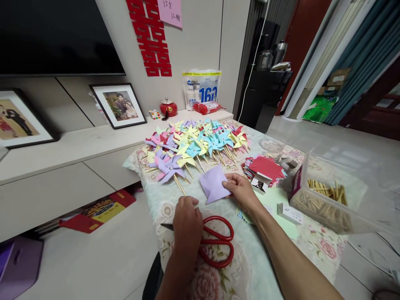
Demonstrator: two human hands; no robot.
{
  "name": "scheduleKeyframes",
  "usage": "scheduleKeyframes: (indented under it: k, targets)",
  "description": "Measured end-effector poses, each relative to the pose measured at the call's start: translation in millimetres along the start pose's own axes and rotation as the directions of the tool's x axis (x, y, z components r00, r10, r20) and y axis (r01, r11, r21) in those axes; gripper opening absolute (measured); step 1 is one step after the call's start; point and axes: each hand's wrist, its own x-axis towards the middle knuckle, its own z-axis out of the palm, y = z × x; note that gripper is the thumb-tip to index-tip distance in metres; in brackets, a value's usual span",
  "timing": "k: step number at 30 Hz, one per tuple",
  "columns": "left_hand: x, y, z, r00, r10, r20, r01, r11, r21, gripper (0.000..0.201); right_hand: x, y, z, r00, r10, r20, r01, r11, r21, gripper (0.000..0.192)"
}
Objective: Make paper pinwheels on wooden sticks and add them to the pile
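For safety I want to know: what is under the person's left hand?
Below the left hand lie scissors: their red handles show to its right and a dark pointed tip to its left. The part between cannot be seen: the hand covers it.

A lilac paper square [211, 182] with visible creases is turned askew. Nearer the viewer, red-handled scissors [218, 241] lie tip leftward, their middle hidden.

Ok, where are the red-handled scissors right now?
The red-handled scissors lie low and centre in the head view, on the floral tablecloth, partly hidden by the left hand; the loops show to its right, the blade tip to its left.
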Motion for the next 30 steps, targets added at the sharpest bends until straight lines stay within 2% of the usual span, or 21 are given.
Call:
scheduleKeyframes:
  k: [2, 5, 9, 13, 17, 21, 23, 25, 30]
  targets:
    - [0.4, -4.4, 3.3, 0.997, 0.058, -0.042, -0.057, 0.998, 0.025, 0.033, 2.4, 5.7, 0.0, 1.000, 0.015, 0.012, -0.015, 1.000, -0.026, 0.026]
    - [2.2, -6.3, 10.1, 0.986, 0.169, 0.011, -0.169, 0.984, 0.053, 0.061, 4.0, 9.2, 0.2, 0.999, 0.036, 0.024, -0.035, 0.999, -0.035, 0.025]
    - [5.6, -2.5, 16.6, 0.973, 0.223, 0.055, -0.226, 0.972, 0.060, 0.069, 1.3, 3.0, 0.9, 0.998, 0.056, 0.011, -0.056, 0.998, 0.012, 0.025]
    - [7.1, 6.0, 19.1, 0.969, 0.248, 0.001, -0.248, 0.965, 0.085, 0.077, -3.7, -6.7, 0.8, 0.992, 0.109, 0.059, -0.113, 0.990, 0.080, 0.024]
    - [5.9, 11.2, 17.3, 0.951, 0.279, -0.133, -0.260, 0.955, 0.143, 0.066, -6.3, -10.6, 0.3, 0.978, 0.160, 0.133, -0.170, 0.982, 0.075, 0.024]
    - [3.7, 7.1, 14.5, 0.887, 0.416, -0.202, -0.384, 0.906, 0.180, 0.042, -4.1, -6.0, -0.1, 0.974, 0.162, 0.156, -0.162, 0.987, -0.012, 0.024]
    - [3.2, 3.2, 14.8, 0.853, 0.490, -0.180, -0.462, 0.869, 0.177, 0.029, -1.8, -1.3, -0.4, 0.979, 0.139, 0.147, -0.127, 0.988, -0.084, 0.023]
    - [3.1, 0.5, 16.5, 0.840, 0.525, -0.137, -0.504, 0.849, 0.161, 0.020, 0.0, 3.3, -1.0, 0.986, 0.099, 0.132, -0.075, 0.982, -0.176, 0.021]
    - [3.3, 3.6, 20.1, 0.871, 0.491, -0.015, -0.485, 0.865, 0.127, 0.019, -1.7, 4.2, -4.5, 0.993, -0.104, 0.060, 0.119, 0.898, -0.423, 0.016]
